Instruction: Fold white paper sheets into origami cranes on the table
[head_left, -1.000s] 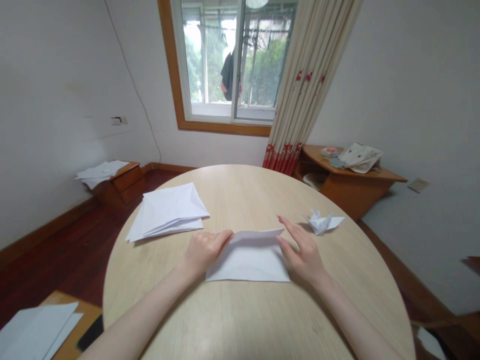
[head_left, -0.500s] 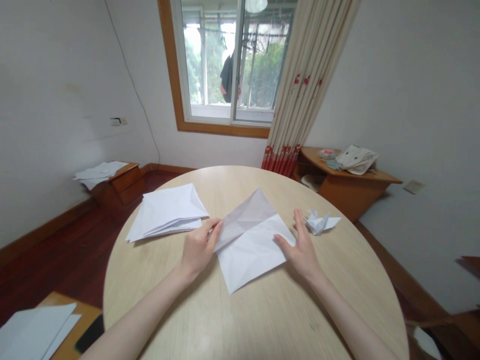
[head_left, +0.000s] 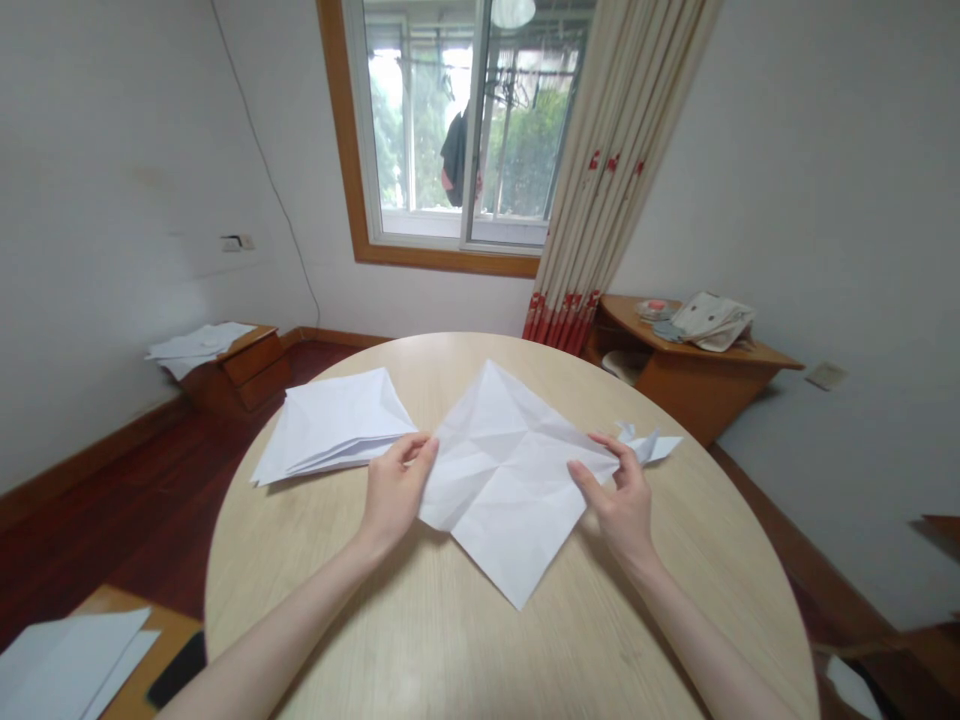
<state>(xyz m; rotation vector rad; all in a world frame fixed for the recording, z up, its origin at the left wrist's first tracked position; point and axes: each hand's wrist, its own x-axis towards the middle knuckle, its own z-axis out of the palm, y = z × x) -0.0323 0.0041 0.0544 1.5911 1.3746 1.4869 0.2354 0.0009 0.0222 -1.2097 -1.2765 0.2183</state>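
Note:
A large white sheet of paper (head_left: 502,480) lies opened out on the round pale wood table (head_left: 480,640), showing a web of creases. My left hand (head_left: 396,485) pinches its left side, and my right hand (head_left: 619,497) grips its right corner. That corner overlaps a small folded paper crane (head_left: 646,447), partly hiding it. A stack of folded white paper (head_left: 334,426) lies just beyond my left hand, close to the sheet without clearly touching it.
A low wooden cabinet (head_left: 240,370) with loose paper stands far left. A wooden corner shelf (head_left: 675,345) holds a cloth bag. White sheets (head_left: 67,665) and a black phone (head_left: 176,670) rest on a wooden surface at lower left. Beyond the table are a curtain and window.
The sheet has spread from a half-open fold into a wide diamond. My right hand has moved right and taken its corner, which now reaches over the crane.

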